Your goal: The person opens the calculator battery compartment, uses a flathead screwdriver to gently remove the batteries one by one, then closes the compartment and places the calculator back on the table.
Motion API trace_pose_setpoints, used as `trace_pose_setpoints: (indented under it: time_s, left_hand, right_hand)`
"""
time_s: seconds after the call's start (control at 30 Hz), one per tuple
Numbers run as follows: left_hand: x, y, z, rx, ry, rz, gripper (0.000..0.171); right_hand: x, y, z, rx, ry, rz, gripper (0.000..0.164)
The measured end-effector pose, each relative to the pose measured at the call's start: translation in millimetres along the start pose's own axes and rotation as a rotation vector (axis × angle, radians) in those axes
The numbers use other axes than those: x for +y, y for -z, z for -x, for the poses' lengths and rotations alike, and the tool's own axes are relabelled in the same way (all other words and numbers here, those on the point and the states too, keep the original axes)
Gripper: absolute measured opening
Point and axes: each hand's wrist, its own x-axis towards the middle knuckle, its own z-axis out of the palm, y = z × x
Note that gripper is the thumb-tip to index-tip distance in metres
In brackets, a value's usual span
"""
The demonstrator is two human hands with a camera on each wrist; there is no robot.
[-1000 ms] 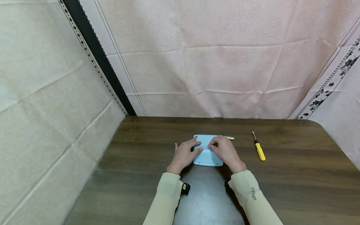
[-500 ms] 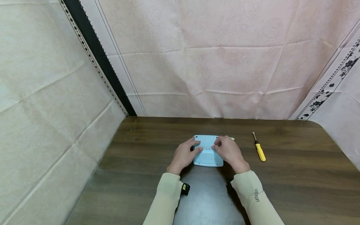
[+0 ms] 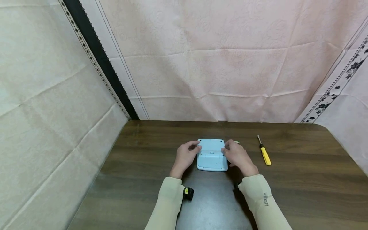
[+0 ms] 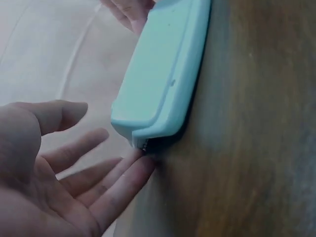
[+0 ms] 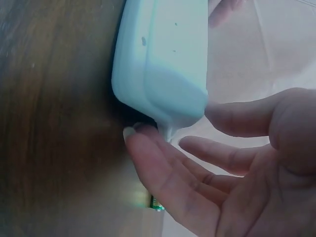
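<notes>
A light-blue calculator-like plastic device lies on the table, its back with a raised battery housing and small screw holes facing up. My left hand is at its left edge. In the left wrist view the lower fingertips reach the underside of the device, while the thumb stands apart from it. My right hand holds the right edge. In the right wrist view its thumb is against the raised side of the device, with fingertips tucked below the rim. The front face is hidden.
A small green-and-gold battery lies just behind the right hand, partly covered by it. Farther right lies a screwdriver with a yellow handle. The brown wooden table ends at pale cloth hanging behind it.
My right hand has moved right, from the middle of the device's back to its right edge. My left hand has drawn back from the top surface to the left edge.
</notes>
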Motion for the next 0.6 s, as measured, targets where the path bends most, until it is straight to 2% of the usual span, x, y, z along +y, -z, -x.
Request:
trace_pose_setpoints:
  time_s: [0.17,0.27,0.4,0.6]
  left_hand:
    - [0.5,0.5,2.4,-0.004,0.139,0.139,0.031]
    - [0.2,1.3,3.4,-0.003,0.188,0.213,0.031]
    - [0.5,2.5,4.0,-0.009,0.210,0.256,0.030]
    - [-0.2,3.6,3.4,-0.019,0.202,0.255,0.035]
  right_hand:
    - [0.6,-2.3,-0.5,-0.023,-0.011,-0.052,0.045]
    - [1.2,-3.7,-1.1,-0.018,-0.009,-0.055,0.047]
    - [1.8,-4.3,-0.9,-0.015,-0.005,-0.063,0.046]
    - [3.5,-2.4,-2.8,-0.026,0.003,-0.078,0.046]
